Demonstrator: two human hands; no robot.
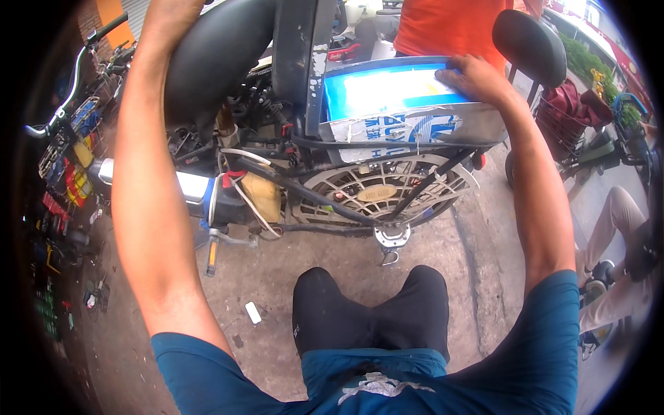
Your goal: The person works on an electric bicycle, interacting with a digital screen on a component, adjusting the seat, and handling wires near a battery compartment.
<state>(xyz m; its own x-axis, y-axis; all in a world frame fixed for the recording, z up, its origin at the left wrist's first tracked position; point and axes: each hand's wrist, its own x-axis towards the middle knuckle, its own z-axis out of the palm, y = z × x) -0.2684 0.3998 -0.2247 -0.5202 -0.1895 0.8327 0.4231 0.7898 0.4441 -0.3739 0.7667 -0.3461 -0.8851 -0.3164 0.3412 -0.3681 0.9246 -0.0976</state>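
Note:
An electric bike with a black padded seat (218, 59) stands side-on before me, its side panels off. My left hand (168, 22) is at the top edge beside the seat; its fingers are mostly out of the picture. On the rear rack sits a blue and white cardboard box (387, 90) with a torn, worn side. My right hand (477, 77) rests on the box's far right edge, fingers lying on its top. Under the rack is the rear wheel's slotted cover (377, 187). Wires and a yellow taped bundle (261, 197) hang exposed ahead of it.
A person in an orange shirt (449, 28) stands behind the bike. A black backrest (529, 47) and a basket with a dark red bag (570, 107) are at right, near a seated person's legs (615, 225). A small white object (253, 312) lies on the ground. More bikes (76, 104) stand left.

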